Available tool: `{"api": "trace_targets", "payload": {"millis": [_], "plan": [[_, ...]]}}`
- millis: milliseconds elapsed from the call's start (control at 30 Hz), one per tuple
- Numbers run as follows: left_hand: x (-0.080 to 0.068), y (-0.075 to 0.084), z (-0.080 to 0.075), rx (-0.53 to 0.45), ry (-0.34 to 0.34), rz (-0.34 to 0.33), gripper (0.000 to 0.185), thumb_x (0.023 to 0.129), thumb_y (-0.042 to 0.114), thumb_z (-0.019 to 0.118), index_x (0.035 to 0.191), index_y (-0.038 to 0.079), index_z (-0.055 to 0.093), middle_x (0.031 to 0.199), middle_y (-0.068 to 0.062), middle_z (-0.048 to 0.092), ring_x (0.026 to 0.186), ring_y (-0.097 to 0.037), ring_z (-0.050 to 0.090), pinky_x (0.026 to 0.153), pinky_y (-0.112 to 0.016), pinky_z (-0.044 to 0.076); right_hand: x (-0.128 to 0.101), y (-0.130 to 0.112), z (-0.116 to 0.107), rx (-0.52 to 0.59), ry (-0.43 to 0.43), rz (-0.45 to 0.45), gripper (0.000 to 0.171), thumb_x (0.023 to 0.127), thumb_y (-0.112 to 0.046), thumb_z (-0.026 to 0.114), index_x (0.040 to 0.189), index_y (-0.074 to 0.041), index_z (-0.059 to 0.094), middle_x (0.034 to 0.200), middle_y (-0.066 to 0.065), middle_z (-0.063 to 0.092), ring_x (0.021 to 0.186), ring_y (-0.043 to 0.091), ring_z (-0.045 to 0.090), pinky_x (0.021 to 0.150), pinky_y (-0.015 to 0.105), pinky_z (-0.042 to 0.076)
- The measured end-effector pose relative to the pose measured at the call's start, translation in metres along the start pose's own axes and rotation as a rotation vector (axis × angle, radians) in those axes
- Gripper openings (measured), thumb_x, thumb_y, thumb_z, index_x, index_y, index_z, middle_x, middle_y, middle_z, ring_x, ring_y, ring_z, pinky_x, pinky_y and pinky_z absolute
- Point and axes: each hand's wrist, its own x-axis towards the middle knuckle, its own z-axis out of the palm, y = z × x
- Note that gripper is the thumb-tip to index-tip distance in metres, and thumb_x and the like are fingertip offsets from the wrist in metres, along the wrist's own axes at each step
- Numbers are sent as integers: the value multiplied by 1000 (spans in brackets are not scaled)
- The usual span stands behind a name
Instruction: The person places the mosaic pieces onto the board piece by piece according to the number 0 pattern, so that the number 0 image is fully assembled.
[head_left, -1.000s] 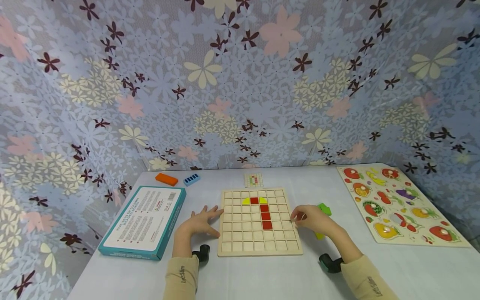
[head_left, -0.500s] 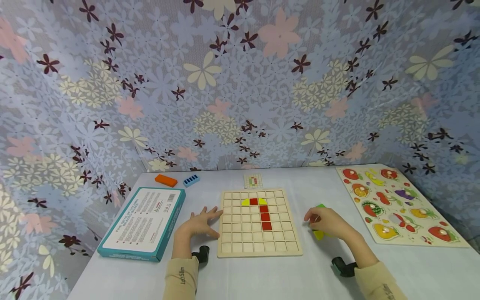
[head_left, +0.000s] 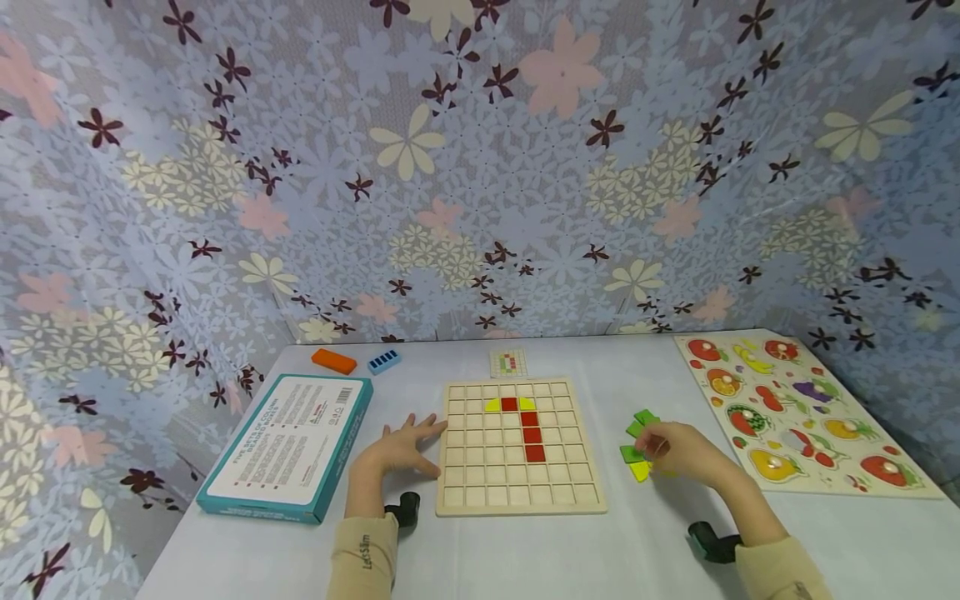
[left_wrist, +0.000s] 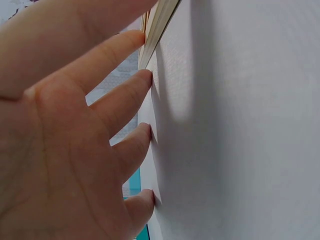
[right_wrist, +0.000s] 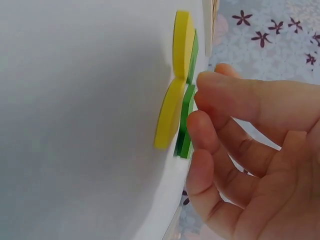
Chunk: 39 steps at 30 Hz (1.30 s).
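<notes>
A square wooden grid board (head_left: 476,479) lies on the table, with red square tiles (head_left: 532,436) and yellow pieces (head_left: 492,405) set in its upper cells. My left hand (head_left: 397,447) is spread flat beside it, thumb and index fingertip at the board's left edge. To the right of the board, my right hand (head_left: 684,452) reaches over a small group of green tiles (head_left: 632,455) and yellow pieces (head_left: 639,472). In the right wrist view its fingers are loosely bent, fingertips right at a green tile (right_wrist: 186,122). Two yellow pieces (right_wrist: 181,45) with rounded edges lie nearer the camera.
A teal and white box (head_left: 288,442) lies at the left. Behind it are an orange block (head_left: 333,360) and a light blue piece (head_left: 384,361). A small pattern card (head_left: 508,362) lies beyond the board. At the right is a fruit puzzle board (head_left: 806,417).
My right hand has moved from the board's right edge out to the right, over the green and yellow pieces, which show more now. The left hand has stayed in place.
</notes>
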Motion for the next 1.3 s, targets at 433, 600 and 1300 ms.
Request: {"api": "trace_targets", "payload": {"millis": [433,600,1300], "plan": [[-1,0,0,6,3,4,79,66,16,79,137,20,46,150,-4,29,141,-34,7,109,-61,-7,-6,8,-2,-50,-33,57,30,63,13,67,87,-5,61,83,3,59,77,21,51,71,40,53],[0,-1,1,8,-4,8,79,66,16,79,137,19,46,150,-5,29,141,-35,7,109,-61,-7,-3,6,-2,-55,-26,69,30,65,11,67,89,-6,63,81,5,55,74,21,49,64,34,49],[0,-1,1,10,8,18,79,66,15,79,137,18,46,150,-6,28,141,-35,7,109,-61,-8,9,-9,-1,-4,68,88,25,79,-5,64,103,-5,60,84,6,57,75,21,51,62,31,46]]}}
